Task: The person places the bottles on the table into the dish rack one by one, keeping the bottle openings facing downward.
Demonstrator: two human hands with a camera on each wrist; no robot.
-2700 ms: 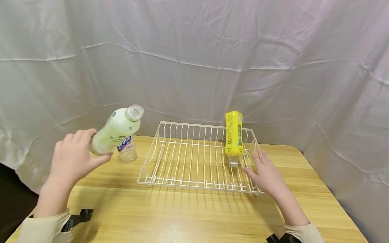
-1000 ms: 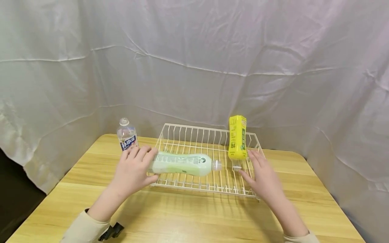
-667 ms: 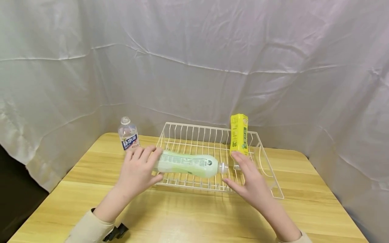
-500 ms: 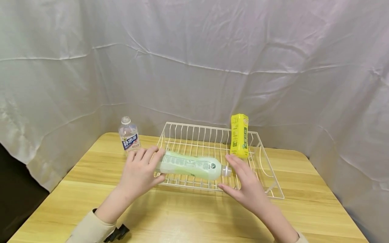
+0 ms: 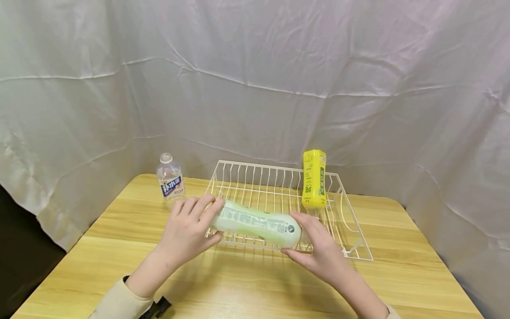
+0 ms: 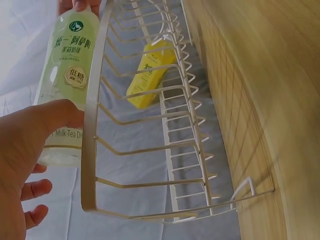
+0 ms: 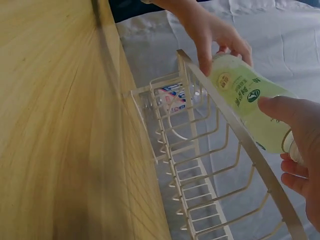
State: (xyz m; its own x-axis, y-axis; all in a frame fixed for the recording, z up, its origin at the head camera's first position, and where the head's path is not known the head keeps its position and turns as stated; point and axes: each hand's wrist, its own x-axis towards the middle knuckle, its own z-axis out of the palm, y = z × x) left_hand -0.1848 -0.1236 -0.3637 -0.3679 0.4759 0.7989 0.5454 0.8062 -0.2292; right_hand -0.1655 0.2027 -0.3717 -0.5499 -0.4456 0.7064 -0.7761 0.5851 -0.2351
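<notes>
A pale green milk tea bottle (image 5: pixel 255 223) lies nearly level over the front of a white wire dish rack (image 5: pixel 260 166), its neck end to the right and tilted slightly down. My left hand (image 5: pixel 189 230) grips its base end, thumb on the near side. At the other end my right hand (image 5: pixel 320 246) holds the shoulder and neck, covering the mouth in the head view. The right wrist view shows the right thumb (image 7: pixel 280 107) on the label and the neck between the fingers.
A yellow bottle (image 5: pixel 314 179) stands neck down in the rack at the back right. Left of the rack, a clear bottle with a blue and white label (image 5: pixel 172 185) stands upright on the wooden table (image 5: pixel 239 283). Grey cloth (image 5: pixel 255 88) hangs behind.
My left hand has carried the green bottle from above the table's left side to over the rack, laying it level. My right hand has left the rack's right side and taken the neck end.
</notes>
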